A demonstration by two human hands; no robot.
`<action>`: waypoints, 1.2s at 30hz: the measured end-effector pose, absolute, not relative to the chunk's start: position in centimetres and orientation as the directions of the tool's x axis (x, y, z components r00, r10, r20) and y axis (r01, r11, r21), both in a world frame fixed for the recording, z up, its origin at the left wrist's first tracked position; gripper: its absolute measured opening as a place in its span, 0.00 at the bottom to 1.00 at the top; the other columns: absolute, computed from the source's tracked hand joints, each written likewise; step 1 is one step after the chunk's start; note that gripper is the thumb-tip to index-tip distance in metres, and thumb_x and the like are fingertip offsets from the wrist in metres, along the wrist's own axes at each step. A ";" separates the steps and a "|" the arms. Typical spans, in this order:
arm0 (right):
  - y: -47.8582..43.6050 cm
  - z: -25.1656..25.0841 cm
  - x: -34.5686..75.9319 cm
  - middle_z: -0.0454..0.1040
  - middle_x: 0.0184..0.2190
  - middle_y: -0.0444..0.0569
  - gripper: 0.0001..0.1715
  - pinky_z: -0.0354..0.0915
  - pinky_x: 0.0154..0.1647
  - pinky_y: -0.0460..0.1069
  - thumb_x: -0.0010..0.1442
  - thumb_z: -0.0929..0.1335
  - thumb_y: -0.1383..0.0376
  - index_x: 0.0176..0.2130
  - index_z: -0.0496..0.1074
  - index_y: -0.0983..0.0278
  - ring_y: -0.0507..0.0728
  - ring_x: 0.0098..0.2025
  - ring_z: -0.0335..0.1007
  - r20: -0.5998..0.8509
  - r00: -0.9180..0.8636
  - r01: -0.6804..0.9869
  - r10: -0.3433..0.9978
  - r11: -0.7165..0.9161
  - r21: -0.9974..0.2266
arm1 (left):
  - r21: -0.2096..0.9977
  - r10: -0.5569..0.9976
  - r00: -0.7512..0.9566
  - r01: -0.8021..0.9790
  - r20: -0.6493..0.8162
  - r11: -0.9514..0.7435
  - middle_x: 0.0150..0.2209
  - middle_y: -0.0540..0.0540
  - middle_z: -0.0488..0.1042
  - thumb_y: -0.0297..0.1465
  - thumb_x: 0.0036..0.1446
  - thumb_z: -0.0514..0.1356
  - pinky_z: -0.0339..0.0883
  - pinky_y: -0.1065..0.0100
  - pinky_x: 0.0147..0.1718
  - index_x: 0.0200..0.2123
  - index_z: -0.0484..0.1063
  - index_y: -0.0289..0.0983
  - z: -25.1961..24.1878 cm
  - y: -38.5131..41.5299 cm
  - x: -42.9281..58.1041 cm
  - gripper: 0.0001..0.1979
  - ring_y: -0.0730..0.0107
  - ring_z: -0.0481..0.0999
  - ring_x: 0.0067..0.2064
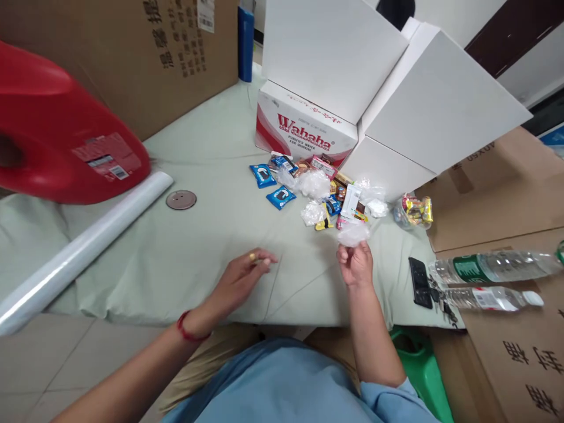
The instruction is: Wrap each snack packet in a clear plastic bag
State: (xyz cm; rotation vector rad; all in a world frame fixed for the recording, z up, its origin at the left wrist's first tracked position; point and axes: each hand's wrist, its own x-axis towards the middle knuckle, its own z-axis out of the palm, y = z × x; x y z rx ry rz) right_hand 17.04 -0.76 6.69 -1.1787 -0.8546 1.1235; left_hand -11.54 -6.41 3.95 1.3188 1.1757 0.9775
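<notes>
The right hand (356, 263) is pinching a clear plastic bag (353, 235) at its fingertips, and the left hand (242, 276) is curling loosely over the desk (304, 294), any hold impossible to tell! Beyond both hands, 2 blue packets (281, 198) are lying beside heaped snacks (351, 201).

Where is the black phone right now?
In the head view, the black phone lies near the right edge of the table, beside some keys and to the right of the person's right hand.

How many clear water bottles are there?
2: a green-labelled bottle and, beside it, a smaller white-capped bottle, both lying on their sides at the right.
</notes>
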 end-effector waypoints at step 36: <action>-5.6 4.5 16.0 0.75 0.33 0.44 0.19 0.67 0.35 0.48 0.52 0.81 0.51 0.31 0.77 0.60 0.53 0.33 0.68 -0.203 0.149 -0.287 0.968 -0.154 -0.946 | 0.667 0.730 0.683 -0.551 0.017 0.501 0.40 0.43 0.76 0.37 0.41 0.77 0.61 0.65 0.42 0.29 0.72 0.36 2.0 1.0 -3.4 0.19 0.65 0.72 0.41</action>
